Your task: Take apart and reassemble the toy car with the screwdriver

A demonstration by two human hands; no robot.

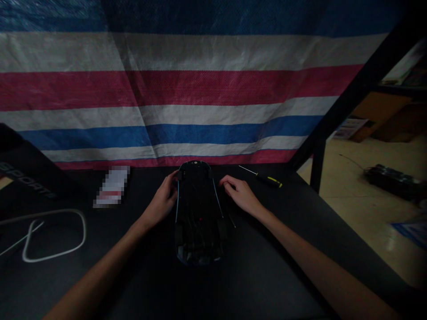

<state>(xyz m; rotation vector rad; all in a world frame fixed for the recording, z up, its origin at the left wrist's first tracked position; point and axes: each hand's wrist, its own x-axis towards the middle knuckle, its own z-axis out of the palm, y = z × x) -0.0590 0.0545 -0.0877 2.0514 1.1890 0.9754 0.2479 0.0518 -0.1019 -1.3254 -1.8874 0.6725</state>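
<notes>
A toy car (pixel 199 209) lies upside down on the black table, its dark underside up and its wheels at the sides. Blue trim runs along its edges. My left hand (pixel 166 195) holds the car's left side near the far end, with some fingertips hidden against the body. Just off the car's right side is my right hand (pixel 239 190), its fingers curled together; whether anything small is in them I cannot make out. A thin dark rod (pixel 232 219) lies between that hand and the car. Beyond it rests a screwdriver (pixel 268 179) with a black and yellow handle.
On the table's left are a white cable (pixel 83 231), a blurred-out pale object (pixel 112 186) and a dark cylinder (pixel 30 173) lettered "SPORTS". A striped tarp (pixel 207 89) hangs behind the table (pixel 267 275). A black frame post (pixel 318 166) stands at the right.
</notes>
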